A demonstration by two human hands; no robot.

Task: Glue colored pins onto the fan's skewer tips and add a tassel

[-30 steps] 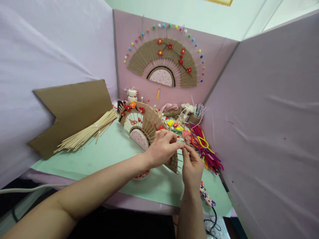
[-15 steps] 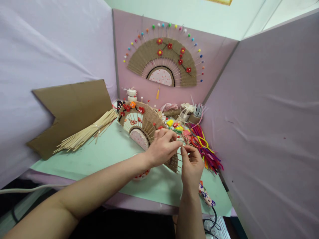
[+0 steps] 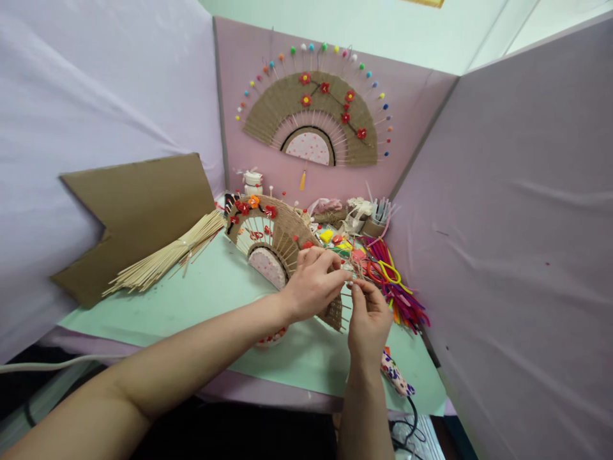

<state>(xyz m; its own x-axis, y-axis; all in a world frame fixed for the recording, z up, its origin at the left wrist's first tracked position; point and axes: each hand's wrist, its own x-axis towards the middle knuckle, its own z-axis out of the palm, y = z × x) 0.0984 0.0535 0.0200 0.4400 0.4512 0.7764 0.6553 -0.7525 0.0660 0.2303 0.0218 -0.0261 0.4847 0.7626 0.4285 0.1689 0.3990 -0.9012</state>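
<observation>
Mint tabletop [image 3: 201, 294] is spread under everything. Brown cardboard sheet [image 3: 143, 204] is propped at its left; decorated fan [image 3: 282, 96] is mounted on the pink panel behind. Woven fan [image 3: 287, 223] is set mid-tabletop, tilted, its right end partly covered by the hands; red marks seen between its ribs are too small to be read. Stick bundle [image 3: 167, 255] is laid against the cardboard, fuzzy stems [image 3: 405, 300] are heaped right.

Left hand [image 3: 311, 287] is held over the woven fan's right end, fingers curled; what its grip has hold of cannot be told. Right hand [image 3: 368, 326] is placed just beside it, thumb and index nearly closed on a small white piece [image 3: 350, 283]. Hands are kept in about the same spot as half a second ago; the white piece is exposed now.

Round bowl [image 3: 271, 345], half hidden by the left forearm, is filled with red and white beads. Cup [image 3: 373, 229] is packed with whitish sticks [image 3: 382, 211]. White jar [image 3: 253, 183] is stood at the back, contents hidden.
</observation>
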